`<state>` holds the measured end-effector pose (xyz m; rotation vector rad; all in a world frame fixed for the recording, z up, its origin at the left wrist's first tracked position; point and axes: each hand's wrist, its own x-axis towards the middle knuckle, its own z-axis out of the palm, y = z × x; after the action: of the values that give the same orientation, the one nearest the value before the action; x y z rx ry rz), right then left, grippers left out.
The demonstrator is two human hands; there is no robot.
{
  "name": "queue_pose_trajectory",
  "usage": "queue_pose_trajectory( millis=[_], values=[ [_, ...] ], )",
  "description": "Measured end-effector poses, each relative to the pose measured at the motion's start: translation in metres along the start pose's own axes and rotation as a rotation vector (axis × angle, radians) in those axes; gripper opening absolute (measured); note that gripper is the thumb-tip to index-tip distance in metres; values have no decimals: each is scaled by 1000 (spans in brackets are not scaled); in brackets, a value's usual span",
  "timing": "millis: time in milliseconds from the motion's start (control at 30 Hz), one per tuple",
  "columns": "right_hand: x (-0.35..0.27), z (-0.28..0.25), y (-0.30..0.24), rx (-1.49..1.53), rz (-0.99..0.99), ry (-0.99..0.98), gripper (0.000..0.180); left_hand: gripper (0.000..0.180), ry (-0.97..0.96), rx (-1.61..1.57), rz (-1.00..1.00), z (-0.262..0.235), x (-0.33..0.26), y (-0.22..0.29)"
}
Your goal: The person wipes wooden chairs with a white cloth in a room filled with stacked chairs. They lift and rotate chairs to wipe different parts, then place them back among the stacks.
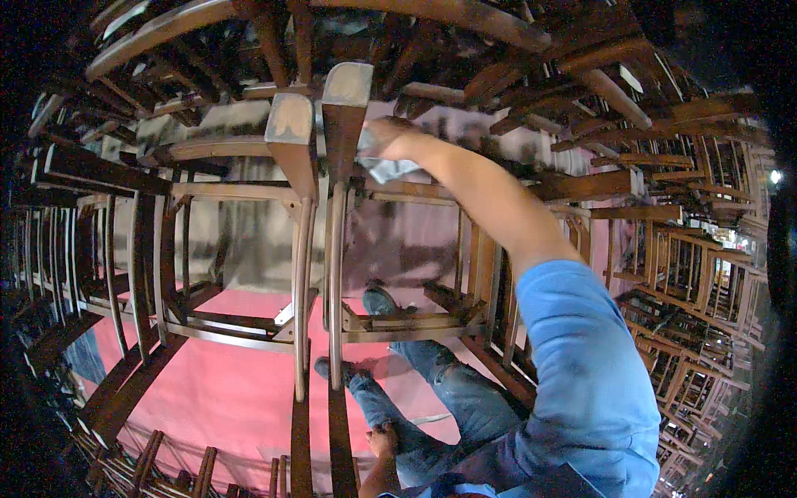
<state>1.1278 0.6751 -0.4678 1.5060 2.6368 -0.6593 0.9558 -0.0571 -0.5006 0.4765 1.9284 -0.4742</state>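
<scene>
- The right hand (388,138) is pressing a pale cloth (383,166) against a wooden chair (398,249).
- The left hand (382,440) is resting low (on the knee), well below it.

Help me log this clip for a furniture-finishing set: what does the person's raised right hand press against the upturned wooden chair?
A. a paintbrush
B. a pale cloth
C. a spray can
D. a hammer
B: the right hand is closed on a pale cloth, bunched against the chair leg near the top of the view; no brush, hammer or can shows in it.
</scene>
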Motion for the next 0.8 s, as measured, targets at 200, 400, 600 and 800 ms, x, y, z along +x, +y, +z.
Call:
queue_pose_trajectory(
  millis=[200,400,600,800],
  values=[
    [-153,-40,141,-97,648,-480,76,65,-109,32,42,18,47,-44],
    [-176,-47,149,-230,614,-482,70,67,-52,97,176,-11,54,-67],
    [-201,-56,98,-559,812,-156,38,64,24,-261,135,7,68,-122],
    [-222,-78,-46,-277,805,228,47,60,104,84,72,-24,65,-155]
  ],
)
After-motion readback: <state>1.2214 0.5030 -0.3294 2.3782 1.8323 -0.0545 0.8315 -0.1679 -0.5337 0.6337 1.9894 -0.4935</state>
